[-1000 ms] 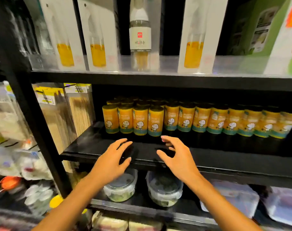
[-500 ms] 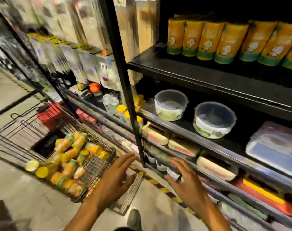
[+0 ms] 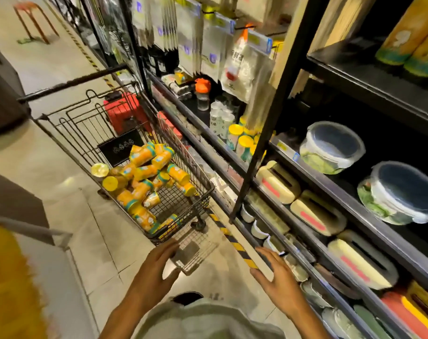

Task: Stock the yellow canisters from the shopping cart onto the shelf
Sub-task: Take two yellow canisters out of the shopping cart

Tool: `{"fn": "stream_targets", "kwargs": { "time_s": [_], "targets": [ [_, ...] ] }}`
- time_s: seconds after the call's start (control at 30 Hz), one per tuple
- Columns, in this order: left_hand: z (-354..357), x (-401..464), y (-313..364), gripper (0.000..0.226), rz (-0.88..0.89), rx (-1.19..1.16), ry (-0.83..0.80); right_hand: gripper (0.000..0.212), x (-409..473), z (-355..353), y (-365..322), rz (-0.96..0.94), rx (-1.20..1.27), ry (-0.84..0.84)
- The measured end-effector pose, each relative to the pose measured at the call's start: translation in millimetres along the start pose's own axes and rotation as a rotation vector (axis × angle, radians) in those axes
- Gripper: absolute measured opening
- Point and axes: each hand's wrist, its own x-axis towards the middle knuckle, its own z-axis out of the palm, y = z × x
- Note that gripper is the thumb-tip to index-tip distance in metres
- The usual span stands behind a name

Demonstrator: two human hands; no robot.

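Several yellow canisters (image 3: 147,177) with teal bands lie piled in the black wire shopping cart (image 3: 203,192) on the floor to the left of the shelving. More yellow canisters (image 3: 403,33) stand on the dark shelf (image 3: 369,81) at the upper right. My left hand (image 3: 156,267) hovers just below the cart's near end, fingers spread, holding nothing. My right hand (image 3: 279,282) hangs lower right, near the bottom shelves, fingers straight and empty.
A black upright post (image 3: 269,123) divides the shelving. Round lidded containers (image 3: 330,148) and flat packages fill the lower shelves. A red box (image 3: 122,111) sits beyond the cart. A stool (image 3: 32,18) stands far up the aisle. A grey counter edge lies on the left.
My view has swung down and left from the shelf to the cart. Both hands have dropped from the shelf edge toward the cart's near end, still empty.
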Motion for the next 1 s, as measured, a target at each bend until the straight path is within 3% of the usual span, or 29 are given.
{"fn": "stream_targets", "kwargs": {
  "time_s": [0.47, 0.7, 1.0],
  "targets": [
    [-44.7, -64.1, -146.5, 0.076, -0.360, -0.121, 0.079, 0.047, 92.6, 102.9, -95.5, -0.072, -0.160, -0.297],
    [-55.7, -71.1, -179.7, 0.055, -0.535, -0.160, 0.068, 0.045, 160.1, 123.1, -134.1, -0.196, -0.237, -0.427],
    [-64.8, -7.4, -184.3, 0.054, -0.612, -0.162, 0.144, 0.051, 279.1, 157.3, -162.2, -0.264, -0.292, -0.618]
  ]
}}
